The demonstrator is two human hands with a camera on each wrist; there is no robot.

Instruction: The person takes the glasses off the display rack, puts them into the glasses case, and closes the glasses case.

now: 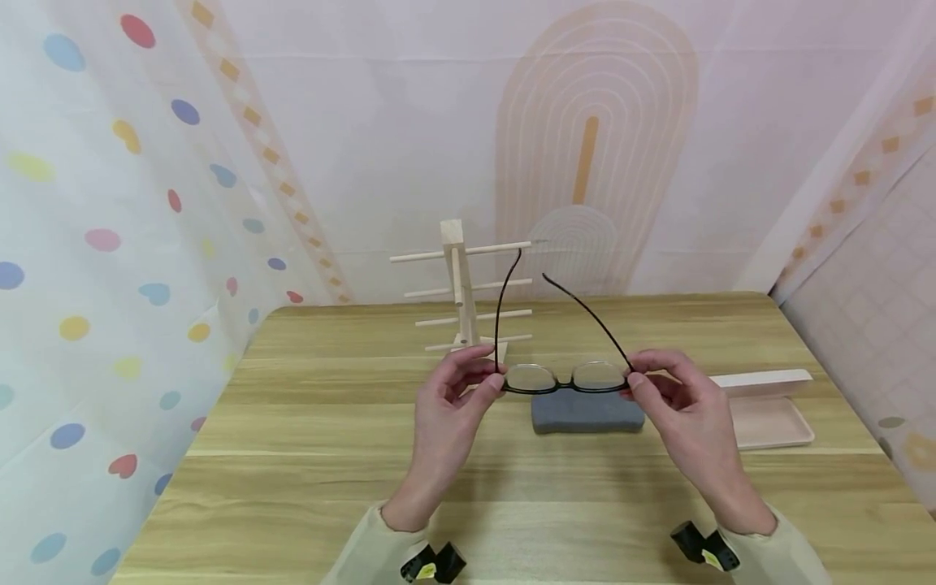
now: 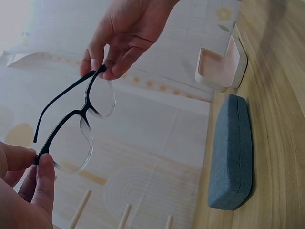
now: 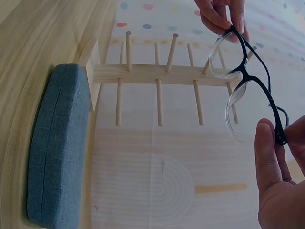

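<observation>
A pair of eyeglasses [image 1: 564, 385] with a black upper frame and clear lower rims is held up above the table, temples unfolded and pointing away. My left hand [image 1: 455, 410] pinches its left hinge corner between thumb and fingers; my right hand [image 1: 683, 422] pinches the right one. Below and behind the glasses lies a closed blue-grey glasses case [image 1: 587, 413], seen whole in the left wrist view. Beyond my left hand stands a wooden rack [image 1: 468, 301] with several pegs, none bearing anything. The left temple's tip overlaps its top peg in the head view.
An open pale pink case [image 1: 771, 422] lies on the wood-grain table [image 1: 314, 471], beside my right hand. Patterned curtains [image 1: 409, 122] hang behind the table and at both sides. Black wrist cameras [image 1: 433, 563] sit on both sleeves.
</observation>
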